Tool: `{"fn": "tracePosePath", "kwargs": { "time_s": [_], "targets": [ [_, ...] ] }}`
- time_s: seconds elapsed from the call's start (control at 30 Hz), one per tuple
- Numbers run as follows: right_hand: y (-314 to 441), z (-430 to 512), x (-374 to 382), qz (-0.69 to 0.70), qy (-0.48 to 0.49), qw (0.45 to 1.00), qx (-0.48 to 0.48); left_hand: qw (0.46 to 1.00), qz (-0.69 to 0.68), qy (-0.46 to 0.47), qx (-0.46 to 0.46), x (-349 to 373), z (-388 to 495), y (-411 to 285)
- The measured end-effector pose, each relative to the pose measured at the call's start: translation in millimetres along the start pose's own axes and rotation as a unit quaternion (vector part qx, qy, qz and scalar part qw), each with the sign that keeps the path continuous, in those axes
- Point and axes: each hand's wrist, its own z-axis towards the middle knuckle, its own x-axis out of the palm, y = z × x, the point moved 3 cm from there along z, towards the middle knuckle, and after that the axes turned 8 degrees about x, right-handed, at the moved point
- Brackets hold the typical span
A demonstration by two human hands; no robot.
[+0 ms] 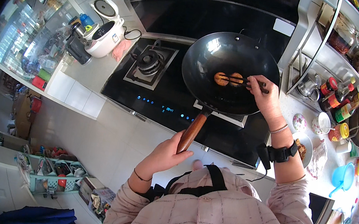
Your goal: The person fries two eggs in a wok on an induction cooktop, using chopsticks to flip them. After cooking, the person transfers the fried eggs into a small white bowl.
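A dark wok [203,60] sits over the right burner of the black glass cooktop [119,80]. My left hand [169,153] grips the end of its wooden handle [192,131]. Over the right side of the wok, my right hand [263,94] holds dark chopsticks [243,80]. Their tips reach two browned round pieces of food [221,79], lying side by side near the middle of the wok. Whether the tips pinch a piece or only rest on it, I cannot tell.
Left of the cooktop stands a rice cooker [105,39] with its lid up, beside a bare left burner [148,62]. Along the right counter are a plate of food [307,151], a patterned bowl [320,123], sauce bottles [332,100] and a blue ladle [343,176].
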Motion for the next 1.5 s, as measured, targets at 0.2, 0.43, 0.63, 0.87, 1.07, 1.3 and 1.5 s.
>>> {"fn": "tracePosePath", "kwargs": {
  "time_s": [0.2,0.43,0.63,0.87,1.07,1.3,1.5],
  "targets": [
    [1.3,-0.9,0.4,0.018,0.004,1.0,-0.004,1.0,0.008,-0.004,0.017,0.4,0.9,2.0],
    [22.1,1.0,-14.6,0.06,-0.01,0.996,0.069,0.999,-0.013,-0.018,0.044,2.5,1.7,4.9],
    [25.4,-9.7,-10.5,0.042,0.011,0.997,0.066,0.999,-0.021,-0.015,0.039,2.6,1.4,3.9],
    [11.9,-9.2,-7.6,0.014,0.012,1.0,0.021,1.0,-0.013,0.003,0.0,0.5,0.7,1.4],
    [14.0,-8.9,-6.3,-0.003,0.008,0.999,0.031,1.0,-0.006,0.007,0.012,0.1,1.2,2.5],
    [21.9,-11.5,-19.5,-0.019,0.016,0.996,0.086,0.99,-0.144,0.004,0.004,2.5,-3.2,5.6],
    [26.5,-15.8,-27.6,0.041,-0.033,0.996,0.066,0.981,-0.195,-0.019,0.004,5.6,-6.0,8.9]
  ]
}}
